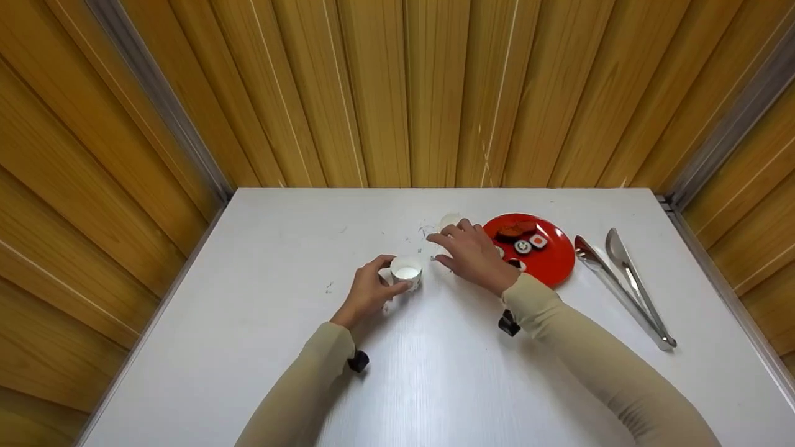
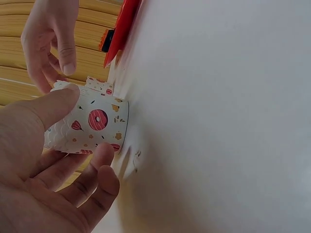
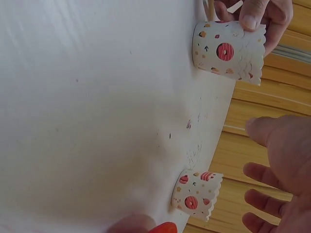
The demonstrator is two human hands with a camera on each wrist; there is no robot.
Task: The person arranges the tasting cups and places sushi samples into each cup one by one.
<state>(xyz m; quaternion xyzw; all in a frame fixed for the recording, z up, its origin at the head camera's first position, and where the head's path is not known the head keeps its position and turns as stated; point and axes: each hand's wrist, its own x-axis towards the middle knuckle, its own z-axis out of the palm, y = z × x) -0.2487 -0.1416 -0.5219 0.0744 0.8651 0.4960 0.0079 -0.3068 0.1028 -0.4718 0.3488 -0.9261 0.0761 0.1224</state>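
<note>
My left hand [image 1: 371, 285] grips a white paper baking cup [image 1: 406, 273] with a scalloped rim, thumb on the near side and fingers around the far side. Pink doughnuts and small motifs decorate its wall in the left wrist view. Apart from that cup, my right hand [image 1: 475, 254] hovers with fingers spread and holds nothing. Beyond its fingers stands a second matching paper cup [image 3: 197, 194], partly hidden by the hand in the head view. Both cups stand upright on the white table [image 1: 279, 354].
Right of my right hand lies a red plate [image 1: 554, 267] with toy sushi pieces [image 1: 522, 247] on it. Metal tongs [image 1: 640, 292] rest farther right, their jaws spread. Wood-patterned panels [image 1: 372, 93] rise behind the table and on both sides.
</note>
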